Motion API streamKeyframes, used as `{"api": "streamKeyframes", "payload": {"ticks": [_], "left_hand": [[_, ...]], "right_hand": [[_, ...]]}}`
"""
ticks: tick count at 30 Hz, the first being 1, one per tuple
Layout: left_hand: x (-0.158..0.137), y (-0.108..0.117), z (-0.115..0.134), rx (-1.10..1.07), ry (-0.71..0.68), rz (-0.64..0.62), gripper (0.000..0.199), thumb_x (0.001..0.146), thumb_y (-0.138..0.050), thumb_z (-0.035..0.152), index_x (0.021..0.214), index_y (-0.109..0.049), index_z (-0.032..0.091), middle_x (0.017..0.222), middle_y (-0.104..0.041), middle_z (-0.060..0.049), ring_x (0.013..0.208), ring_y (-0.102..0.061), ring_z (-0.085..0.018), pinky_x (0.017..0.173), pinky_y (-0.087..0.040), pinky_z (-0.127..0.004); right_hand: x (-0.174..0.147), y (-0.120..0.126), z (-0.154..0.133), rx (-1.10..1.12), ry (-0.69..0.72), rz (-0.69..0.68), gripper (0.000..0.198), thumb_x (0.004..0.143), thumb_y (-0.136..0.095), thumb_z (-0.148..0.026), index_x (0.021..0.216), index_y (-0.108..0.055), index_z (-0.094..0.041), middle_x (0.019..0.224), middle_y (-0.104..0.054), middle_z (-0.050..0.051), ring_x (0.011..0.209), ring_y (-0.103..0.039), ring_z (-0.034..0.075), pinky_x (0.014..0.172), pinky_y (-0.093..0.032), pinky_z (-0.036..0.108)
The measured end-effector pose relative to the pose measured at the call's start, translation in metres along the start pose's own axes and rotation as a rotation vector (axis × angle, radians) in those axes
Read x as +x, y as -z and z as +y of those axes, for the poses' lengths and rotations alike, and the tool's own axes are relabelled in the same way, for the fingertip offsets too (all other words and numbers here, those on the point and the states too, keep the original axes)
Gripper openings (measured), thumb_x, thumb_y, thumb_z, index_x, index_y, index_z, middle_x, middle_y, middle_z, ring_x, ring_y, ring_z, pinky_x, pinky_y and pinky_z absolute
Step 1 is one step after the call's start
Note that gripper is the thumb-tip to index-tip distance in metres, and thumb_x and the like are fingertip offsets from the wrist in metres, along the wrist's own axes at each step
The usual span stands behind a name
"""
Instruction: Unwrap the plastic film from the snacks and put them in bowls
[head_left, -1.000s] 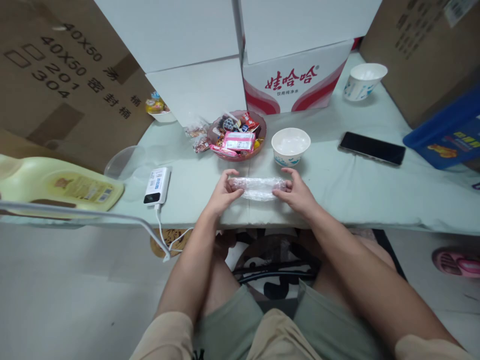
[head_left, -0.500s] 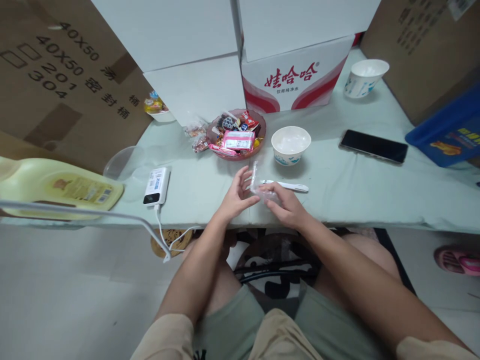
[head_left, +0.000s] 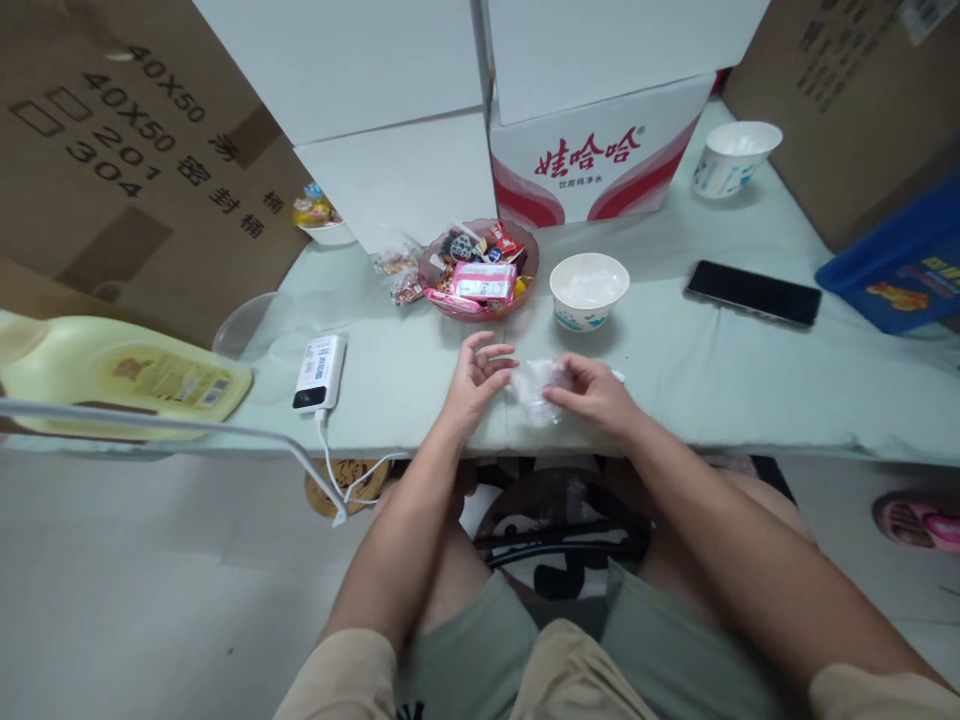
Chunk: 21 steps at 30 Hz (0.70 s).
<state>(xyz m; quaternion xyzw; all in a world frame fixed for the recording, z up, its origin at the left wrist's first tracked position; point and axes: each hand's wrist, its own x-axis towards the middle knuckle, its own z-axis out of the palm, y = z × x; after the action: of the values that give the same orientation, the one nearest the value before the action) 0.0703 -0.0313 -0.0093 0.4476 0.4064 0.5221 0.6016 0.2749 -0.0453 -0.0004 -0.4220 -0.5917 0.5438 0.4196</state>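
My right hand pinches a crumpled, see-through plastic wrapper between thumb and fingers, just above the table's front part. To its left, my left hand is open, fingers curved and apart, with its thumb tip at the wrapper's edge; whether they touch I cannot tell. Behind my right hand, only the end of a white plastic utensil shows. A white paper bowl stands just beyond my hands. Left of it, a pink glass bowl holds several wrapped sweets and snacks.
A white power bank with a cable lies left, near a yellow bottle. On the right are a black phone, another paper bowl and a blue container. White cartons line the table's back.
The wrapper has spread and crumpled into a wider, whiter shape in my right hand, which moved slightly right and now covers most of the white utensil. My left hand stays nearby, fingers apart.
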Motion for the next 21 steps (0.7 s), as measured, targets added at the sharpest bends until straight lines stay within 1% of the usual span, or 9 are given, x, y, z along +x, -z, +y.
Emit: {"api": "streamKeyframes", "payload": {"ticks": [3,5,7,9,11,13,15,18,21], "left_hand": [[0.008,0.005,-0.002,0.023,-0.025,0.042,0.063,0.066,-0.083,0.046,0.117,-0.049,0.029,0.103,-0.064,0.000,0.089,-0.067,-0.015,0.074,-0.052,-0.028],[0.012,0.007,-0.001,0.034,0.000,0.047,0.058,0.068,-0.078,0.045,0.115,-0.049,0.027,0.098,-0.063,0.001,0.085,-0.066,-0.014,0.071,-0.051,-0.027],[0.015,0.006,0.001,0.039,0.017,0.040,0.055,0.068,-0.077,0.044,0.112,-0.049,0.026,0.094,-0.063,0.002,0.081,-0.065,-0.014,0.069,-0.049,-0.025],[0.016,0.005,0.003,0.051,0.026,0.029,0.052,0.067,-0.076,0.043,0.109,-0.050,0.025,0.090,-0.063,0.002,0.078,-0.064,-0.013,0.067,-0.048,-0.025],[0.017,0.005,0.004,0.066,0.037,0.018,0.049,0.068,-0.074,0.043,0.106,-0.050,0.024,0.087,-0.063,0.003,0.075,-0.064,-0.012,0.067,-0.047,-0.025],[0.016,0.005,0.006,0.082,0.058,-0.003,0.047,0.068,-0.072,0.043,0.105,-0.051,0.023,0.083,-0.063,0.004,0.071,-0.063,-0.012,0.066,-0.046,-0.025],[0.015,0.006,0.008,0.098,0.077,-0.031,0.046,0.068,-0.071,0.043,0.104,-0.051,0.023,0.080,-0.063,0.004,0.069,-0.063,-0.012,0.066,-0.045,-0.026],[0.013,0.009,0.011,0.112,0.082,-0.071,0.041,0.069,-0.069,0.045,0.098,-0.054,0.021,0.077,-0.063,0.004,0.067,-0.061,-0.012,0.067,-0.045,-0.027],[0.012,0.012,0.014,0.107,0.087,-0.083,0.034,0.070,-0.067,0.045,0.091,-0.056,0.020,0.074,-0.062,0.003,0.065,-0.060,-0.011,0.067,-0.045,-0.027]], "right_hand": [[0.001,0.030,-0.017,-0.175,0.074,0.321,0.033,0.069,-0.072,-0.046,0.075,-0.050,-0.023,0.067,-0.052,-0.004,0.061,-0.044,0.013,0.059,-0.038,0.028],[0.012,0.050,-0.034,-0.391,0.137,0.526,0.028,0.072,-0.070,-0.039,0.072,-0.046,-0.024,0.065,-0.049,-0.004,0.061,-0.043,0.014,0.059,-0.037,0.028],[0.035,0.064,-0.053,-0.654,0.202,0.609,0.021,0.075,-0.066,-0.031,0.072,-0.047,-0.024,0.068,-0.052,-0.001,0.065,-0.047,0.016,0.064,-0.040,0.031],[0.067,0.069,-0.067,-0.942,0.204,0.513,0.009,0.077,-0.062,-0.023,0.077,-0.053,-0.023,0.080,-0.060,0.004,0.078,-0.055,0.021,0.072,-0.044,0.034],[0.102,0.067,-0.072,-1.177,0.025,0.214,0.009,0.075,-0.060,-0.015,0.082,-0.060,-0.021,0.089,-0.066,0.007,0.086,-0.060,0.023,0.077,-0.045,0.035],[0.132,0.062,-0.067,-1.233,-0.142,-0.070,0.013,0.067,-0.064,-0.010,0.074,-0.065,-0.020,0.080,-0.067,0.005,0.079,-0.062,0.022,0.073,-0.046,0.034],[0.152,0.059,-0.058,-1.230,-0.274,-0.258,0.014,0.061,-0.066,-0.005,0.064,-0.068,-0.019,0.067,-0.065,0.002,0.070,-0.062,0.021,0.068,-0.046,0.033],[0.166,0.060,-0.045,-1.234,-0.386,-0.352,0.016,0.062,-0.067,-0.004,0.062,-0.072,-0.019,0.061,-0.065,0.002,0.068,-0.064,0.020,0.067,-0.048,0.033],[0.171,0.063,-0.039,-1.285,-0.388,-0.314,0.014,0.062,-0.070,-0.003,0.061,-0.072,-0.017,0.059,-0.064,0.004,0.073,-0.067,0.024,0.071,-0.049,0.035]]}}
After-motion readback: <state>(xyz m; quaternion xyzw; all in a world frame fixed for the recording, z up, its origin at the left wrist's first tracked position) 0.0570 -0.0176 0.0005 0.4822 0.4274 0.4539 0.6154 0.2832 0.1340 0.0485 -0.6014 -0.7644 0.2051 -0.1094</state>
